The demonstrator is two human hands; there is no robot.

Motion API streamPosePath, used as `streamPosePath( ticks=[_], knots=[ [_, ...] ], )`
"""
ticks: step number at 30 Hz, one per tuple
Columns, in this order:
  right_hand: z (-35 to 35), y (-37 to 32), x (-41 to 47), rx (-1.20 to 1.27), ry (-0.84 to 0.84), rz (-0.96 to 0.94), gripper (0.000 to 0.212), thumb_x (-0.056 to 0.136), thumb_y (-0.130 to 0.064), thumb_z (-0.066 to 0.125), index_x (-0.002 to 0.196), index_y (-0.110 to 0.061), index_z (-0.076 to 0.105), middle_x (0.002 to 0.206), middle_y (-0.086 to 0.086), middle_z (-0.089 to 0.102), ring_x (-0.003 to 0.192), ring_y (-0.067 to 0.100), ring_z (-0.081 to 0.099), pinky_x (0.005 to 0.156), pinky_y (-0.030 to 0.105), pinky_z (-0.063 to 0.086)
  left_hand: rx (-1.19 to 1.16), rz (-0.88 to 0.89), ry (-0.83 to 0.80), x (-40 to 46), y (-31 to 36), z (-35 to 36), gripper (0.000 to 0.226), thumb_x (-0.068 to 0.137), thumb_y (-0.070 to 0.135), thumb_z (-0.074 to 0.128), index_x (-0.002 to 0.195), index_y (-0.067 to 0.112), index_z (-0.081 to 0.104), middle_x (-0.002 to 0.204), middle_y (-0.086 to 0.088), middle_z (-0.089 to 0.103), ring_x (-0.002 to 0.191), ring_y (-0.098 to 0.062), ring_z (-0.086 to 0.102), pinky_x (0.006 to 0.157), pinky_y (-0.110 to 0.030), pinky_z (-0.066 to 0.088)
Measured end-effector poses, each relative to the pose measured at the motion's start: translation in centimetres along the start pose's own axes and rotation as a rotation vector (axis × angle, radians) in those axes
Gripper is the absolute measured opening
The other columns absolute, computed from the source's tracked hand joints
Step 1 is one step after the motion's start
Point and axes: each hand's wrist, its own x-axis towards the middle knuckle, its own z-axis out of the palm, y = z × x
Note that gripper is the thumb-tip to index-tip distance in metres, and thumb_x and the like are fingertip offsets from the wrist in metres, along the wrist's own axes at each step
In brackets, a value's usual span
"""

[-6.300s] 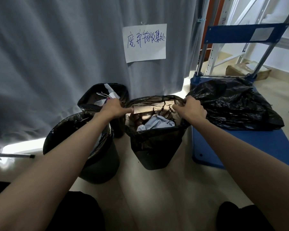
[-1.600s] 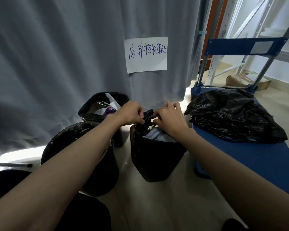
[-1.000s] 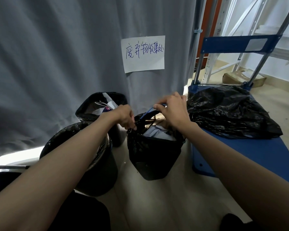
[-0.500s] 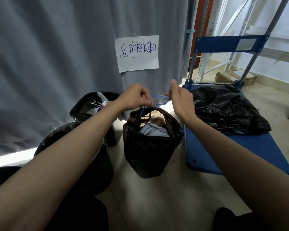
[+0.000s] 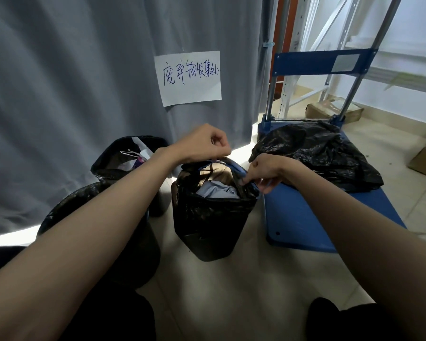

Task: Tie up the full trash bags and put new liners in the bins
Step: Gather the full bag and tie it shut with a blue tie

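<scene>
Right hand (image 5: 268,169) dropped to bag rim (image 5: 246,185); both hands' fingers pinch blue drawstring (image 5: 235,166), tiled floor (image 5: 231,291) beneath.

Both forearms are bare from the lower edge of the view up to the wrists, with no sleeve showing on either. The left hand (image 5: 202,143) and the right hand (image 5: 268,171) wear no gloves, and no ring, watch or band shows on them. Dark, near-black clothing (image 5: 108,313) covers the legs at the near left, and another patch of the same dark cloth sits at the near right.
</scene>
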Motion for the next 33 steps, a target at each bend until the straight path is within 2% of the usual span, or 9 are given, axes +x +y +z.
streamPosePath(
  ticks=[3, 5, 8, 15, 18, 24, 28, 31, 33],
  knots=[
    [0.3, 0.2, 0.2, 0.158, 0.064, -0.022, 0.02, 0.089, -0.003, 0.066, 0.072, -0.003, 0.054, 0.063, 0.013, 0.058, 0.036, 0.013, 0.058, 0.04, 0.022, 0.052, -0.026, 0.017, 0.024, 0.0, 0.7, 0.6, 0.021, 0.082, 0.031, 0.069, 0.071, 0.013, 0.069, 0.062, -0.007, 0.064, 0.056, -0.008, 0.054, 0.059, -0.029, 0.046],
    [0.4, 0.4, 0.5, 0.327, 0.122, -0.038, 0.022, 0.094, -0.002, 0.058, 0.073, -0.004, 0.052, 0.063, 0.014, 0.056, 0.033, 0.012, 0.057, 0.039, 0.022, 0.052, -0.067, 0.02, 0.019, 0.0, 1.3, 1.0, 0.024, 0.081, 0.032, 0.075, 0.067, 0.013, 0.071, 0.054, 0.001, 0.058, 0.052, -0.005, 0.047, 0.055, -0.02, 0.038],
    [0.6, 0.5, 1.2, 0.475, 0.141, -0.035, 0.018, 0.094, -0.001, 0.057, 0.077, -0.003, 0.053, 0.068, 0.015, 0.057, 0.038, 0.014, 0.061, 0.042, 0.024, 0.055, -0.092, 0.013, -0.034, -0.1, 2.3, 2.1, 0.023, 0.074, 0.034, 0.083, 0.064, 0.016, 0.073, 0.053, 0.003, 0.058, 0.052, -0.004, 0.046, 0.054, -0.022, 0.036],
    [0.8, 0.3, 1.9, 0.524, 0.161, -0.028, 0.014, 0.085, 0.005, 0.061, 0.073, 0.0, 0.056, 0.063, 0.018, 0.06, 0.041, 0.019, 0.061, 0.042, 0.027, 0.055, 0.311, -0.086, -0.025, 0.1, 3.2, 5.0, 0.033, 0.057, 0.047, 0.081, 0.058, 0.015, 0.072, 0.059, -0.004, 0.068, 0.06, -0.02, 0.063, 0.059, -0.037, 0.054],
    [0.8, 0.4, 2.1, 0.602, 0.131, -0.038, 0.008, 0.087, 0.003, 0.061, 0.085, -0.003, 0.055, 0.072, 0.02, 0.061, 0.053, 0.023, 0.065, 0.056, 0.034, 0.061, 0.333, -0.114, -0.04, 0.1, 3.2, 5.2, 0.025, 0.067, 0.033, 0.079, 0.067, 0.008, 0.072, 0.061, -0.006, 0.066, 0.062, -0.026, 0.059, 0.056, -0.034, 0.048],
    [0.7, 1.2, 2.1, 0.725, 0.11, -0.083, 0.016, 0.093, -0.017, 0.061, 0.102, -0.004, 0.062, 0.082, 0.015, 0.066, 0.066, 0.023, 0.07, 0.061, 0.034, 0.062, 0.312, -0.189, -0.008, 0.7, 2.2, 3.1, 0.012, 0.072, 0.023, 0.078, 0.076, 0.012, 0.075, 0.055, 0.002, 0.053, 0.056, -0.016, 0.047, 0.048, -0.025, 0.034],
    [1.3, 1.5, 2.3, 0.642, 0.131, -0.156, 0.019, 0.093, -0.001, 0.051, 0.106, -0.009, 0.062, 0.082, 0.008, 0.064, 0.074, 0.018, 0.066, 0.059, 0.029, 0.06, 0.242, -0.211, 0.025, 0.8, 1.7, 1.7, 0.014, 0.074, 0.026, 0.081, 0.077, 0.014, 0.075, 0.053, 0.01, 0.05, 0.052, -0.005, 0.043, 0.047, -0.02, 0.031],
    [2.3, 1.3, 2.2, 0.443, 0.083, -0.226, 0.025, 0.08, 0.001, 0.068, 0.098, -0.015, 0.062, 0.08, 0.003, 0.061, 0.079, 0.014, 0.058, 0.063, 0.025, 0.05, 0.21, -0.222, 0.043, 0.8, 1.5, 1.1, 0.018, 0.076, 0.029, 0.079, 0.081, 0.012, 0.077, 0.055, 0.004, 0.05, 0.053, -0.007, 0.043, 0.049, -0.022, 0.033],
    [2.9, 0.8, 2.4, 0.368, 0.159, -0.264, 0.026, 0.072, -0.004, 0.079, 0.086, -0.018, 0.063, 0.067, -0.004, 0.054, 0.068, 0.011, 0.051, 0.061, 0.023, 0.04, 0.176, -0.227, 0.047, 0.7, 1.6, 0.9, 0.017, 0.076, 0.03, 0.078, 0.079, 0.013, 0.076, 0.056, 0.004, 0.051, 0.055, -0.008, 0.044, 0.05, -0.022, 0.034]
  ],
)
